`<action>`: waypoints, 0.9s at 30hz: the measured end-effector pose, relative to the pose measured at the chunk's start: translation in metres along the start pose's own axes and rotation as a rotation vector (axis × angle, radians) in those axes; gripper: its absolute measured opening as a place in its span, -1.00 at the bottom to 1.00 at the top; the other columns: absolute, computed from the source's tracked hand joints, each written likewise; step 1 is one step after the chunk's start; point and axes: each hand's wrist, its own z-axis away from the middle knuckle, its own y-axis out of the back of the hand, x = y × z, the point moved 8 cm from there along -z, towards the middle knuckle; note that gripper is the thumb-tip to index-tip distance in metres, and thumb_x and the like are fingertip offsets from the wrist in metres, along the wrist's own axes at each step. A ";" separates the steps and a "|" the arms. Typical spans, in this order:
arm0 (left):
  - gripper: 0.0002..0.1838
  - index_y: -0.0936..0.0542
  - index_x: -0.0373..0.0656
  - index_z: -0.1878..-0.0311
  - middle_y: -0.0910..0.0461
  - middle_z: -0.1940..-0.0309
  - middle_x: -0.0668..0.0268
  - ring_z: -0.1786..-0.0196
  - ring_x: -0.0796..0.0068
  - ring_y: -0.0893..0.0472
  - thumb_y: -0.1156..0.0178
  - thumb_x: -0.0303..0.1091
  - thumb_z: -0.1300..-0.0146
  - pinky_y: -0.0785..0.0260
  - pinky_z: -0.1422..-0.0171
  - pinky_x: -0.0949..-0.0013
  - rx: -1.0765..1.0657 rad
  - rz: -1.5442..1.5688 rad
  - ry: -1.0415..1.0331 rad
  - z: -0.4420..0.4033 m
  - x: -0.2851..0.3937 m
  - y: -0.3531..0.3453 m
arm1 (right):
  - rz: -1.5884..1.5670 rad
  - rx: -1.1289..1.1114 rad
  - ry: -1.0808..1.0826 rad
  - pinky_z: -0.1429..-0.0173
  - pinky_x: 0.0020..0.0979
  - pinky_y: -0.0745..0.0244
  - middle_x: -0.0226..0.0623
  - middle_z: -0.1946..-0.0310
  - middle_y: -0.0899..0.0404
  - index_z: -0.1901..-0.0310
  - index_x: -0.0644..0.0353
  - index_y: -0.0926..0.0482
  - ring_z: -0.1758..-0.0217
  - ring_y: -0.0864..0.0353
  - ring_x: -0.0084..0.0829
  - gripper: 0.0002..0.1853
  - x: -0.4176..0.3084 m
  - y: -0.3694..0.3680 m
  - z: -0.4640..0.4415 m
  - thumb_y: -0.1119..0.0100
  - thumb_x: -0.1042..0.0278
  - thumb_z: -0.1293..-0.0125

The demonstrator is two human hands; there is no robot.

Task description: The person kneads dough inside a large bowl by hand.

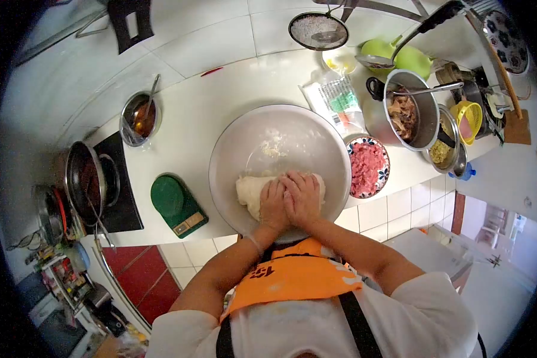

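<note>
A pale lump of dough (pixel 252 192) lies in the near part of a large, wide bowl (pixel 227 149). Both hands are on it, side by side and touching each other. My left hand (pixel 273 206) presses onto the middle of the dough with its fingers bent over the top. To its right, my right hand (pixel 302 194) grips the dough the same way, fingers close together. Part of the dough is hidden under the palms. Loose flour (pixel 273 147) and crumbs stick to the bowl's inner wall beyond the hands.
A green kitchen scale (pixel 176 203) sits left of the bowl, with a pot of dark liquid (pixel 140 119) behind it. On the right stand a patterned bowl of minced meat (pixel 367 166), a plastic bag (pixel 337 101) and a pot of cooked meat (pixel 407 116). A pan (pixel 85 179) occupies the far left.
</note>
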 end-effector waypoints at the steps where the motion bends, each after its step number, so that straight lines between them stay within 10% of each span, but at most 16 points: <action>1: -0.56 -0.54 -0.25 -0.06 -0.54 -0.01 0.10 -0.10 0.09 -0.46 -0.11 -0.18 -0.18 -0.19 -0.34 0.04 0.034 -0.035 -0.033 -0.006 -0.002 -0.001 | -0.004 -0.006 -0.010 -0.39 0.12 -0.07 -0.11 -0.12 -0.48 -0.10 0.13 -0.54 -0.20 -0.39 -0.04 -0.59 0.006 -0.003 -0.008 -0.05 0.15 -0.28; 14: -0.72 -0.59 -0.11 0.14 -0.51 0.31 0.32 0.13 0.27 -0.48 -0.07 -0.19 -0.17 -0.21 -0.01 0.12 0.129 -0.049 -0.033 -0.109 -0.065 -0.057 | 0.095 -0.013 -0.404 0.04 0.07 -0.43 0.05 0.26 -0.64 0.01 0.18 -0.56 0.13 -0.62 0.06 -0.59 0.081 -0.037 -0.107 0.04 0.04 -0.33; 19: -0.65 -0.64 -0.12 0.07 -0.63 0.02 0.13 -0.12 0.04 -0.54 0.02 -0.15 -0.30 -0.24 -0.17 -0.19 -0.288 -0.129 0.222 -0.106 -0.072 -0.066 | -0.348 -0.199 -0.517 -0.03 0.00 -0.42 0.10 0.30 -0.64 0.08 0.14 -0.53 0.12 -0.62 0.13 -0.48 0.085 -0.030 -0.096 0.23 -0.17 -0.45; 23: -0.44 -0.68 -0.18 0.07 -0.68 0.19 -0.07 0.11 -0.11 -0.65 0.30 -0.05 -0.48 -0.39 -0.14 -0.02 -0.645 0.197 0.361 -0.122 -0.057 -0.030 | -0.238 -0.275 -0.232 0.01 0.00 -0.46 0.17 0.28 -0.62 0.06 0.26 -0.49 0.12 -0.61 0.18 -0.52 0.024 0.023 -0.054 0.08 -0.09 -0.44; 27: -0.52 -0.67 -0.27 0.29 -0.67 0.27 -0.07 0.17 -0.02 -0.66 0.17 -0.14 -0.40 -0.40 -0.02 -0.03 -0.499 0.045 0.102 -0.059 -0.025 -0.021 | -0.337 -0.076 -0.399 0.11 0.02 -0.47 0.11 0.38 -0.60 0.13 0.31 -0.47 0.23 -0.60 0.16 -0.62 0.034 0.041 -0.053 0.03 0.07 -0.43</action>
